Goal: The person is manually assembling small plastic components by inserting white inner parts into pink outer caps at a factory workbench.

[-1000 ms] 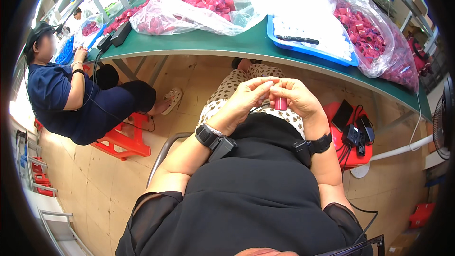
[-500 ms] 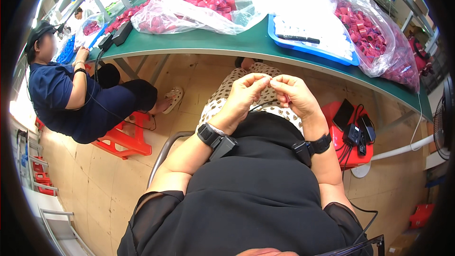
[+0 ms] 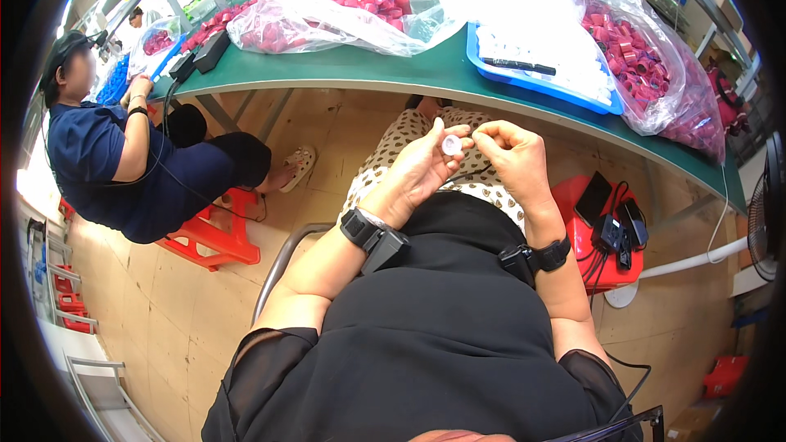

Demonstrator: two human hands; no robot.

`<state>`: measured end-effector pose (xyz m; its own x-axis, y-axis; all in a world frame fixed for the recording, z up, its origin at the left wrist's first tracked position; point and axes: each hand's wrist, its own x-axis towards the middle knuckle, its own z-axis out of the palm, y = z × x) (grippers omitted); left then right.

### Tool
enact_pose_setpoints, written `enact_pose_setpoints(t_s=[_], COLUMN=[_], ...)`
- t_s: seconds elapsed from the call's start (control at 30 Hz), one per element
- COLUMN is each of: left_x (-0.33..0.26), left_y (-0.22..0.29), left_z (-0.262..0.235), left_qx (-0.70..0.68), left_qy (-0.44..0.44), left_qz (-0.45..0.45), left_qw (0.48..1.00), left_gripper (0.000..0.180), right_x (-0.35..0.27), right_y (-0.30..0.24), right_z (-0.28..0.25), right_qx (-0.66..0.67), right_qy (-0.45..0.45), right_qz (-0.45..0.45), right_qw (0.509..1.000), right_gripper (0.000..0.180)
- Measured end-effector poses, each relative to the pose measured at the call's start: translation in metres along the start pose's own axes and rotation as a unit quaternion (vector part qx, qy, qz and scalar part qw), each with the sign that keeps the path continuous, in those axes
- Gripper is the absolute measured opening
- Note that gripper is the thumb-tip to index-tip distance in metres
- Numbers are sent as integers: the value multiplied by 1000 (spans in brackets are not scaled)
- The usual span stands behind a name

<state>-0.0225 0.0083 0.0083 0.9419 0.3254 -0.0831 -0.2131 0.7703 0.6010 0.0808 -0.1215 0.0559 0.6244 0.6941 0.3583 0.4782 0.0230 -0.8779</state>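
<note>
Above my lap, my left hand holds a small round white plastic piece, cap-like, with its hollow side facing up. The fingers curl around it, and the thumb lies along its edge. Close beside it on the right, my right hand is closed in a pinch. Its fingertips nearly meet those of my left hand, and whatever they grip is too small to make out. A blue tray on the table beyond holds many white pieces, with a black marker-like stick lying across them.
The green table carries clear bags of dark pink ring-like parts. To my right, a red stool bears a phone and black devices with cables; a fan stands beyond. A person in dark blue sits at left.
My hands have moved slightly apart from a fingertip-to-fingertip pinch. My left hand has turned palm up, showing the white round piece. My right hand remains pinched.
</note>
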Motion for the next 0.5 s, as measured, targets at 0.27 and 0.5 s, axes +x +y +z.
enact_pose_setpoints(t_s=[0.27,0.5], left_x=[3,4], left_y=[-2,-1], left_z=[-13,-11], left_qx=[-14,-13], left_qy=[-33,-21], left_qz=[-20,-11], left_qw=[999,1000], left_gripper=[37,39], right_x=[-2,-2], right_y=[3,2], right_z=[3,3], right_qx=[-46,-61], right_qy=[4,4], right_qz=[-20,-28], right_qw=[999,998], right_gripper=[8,8])
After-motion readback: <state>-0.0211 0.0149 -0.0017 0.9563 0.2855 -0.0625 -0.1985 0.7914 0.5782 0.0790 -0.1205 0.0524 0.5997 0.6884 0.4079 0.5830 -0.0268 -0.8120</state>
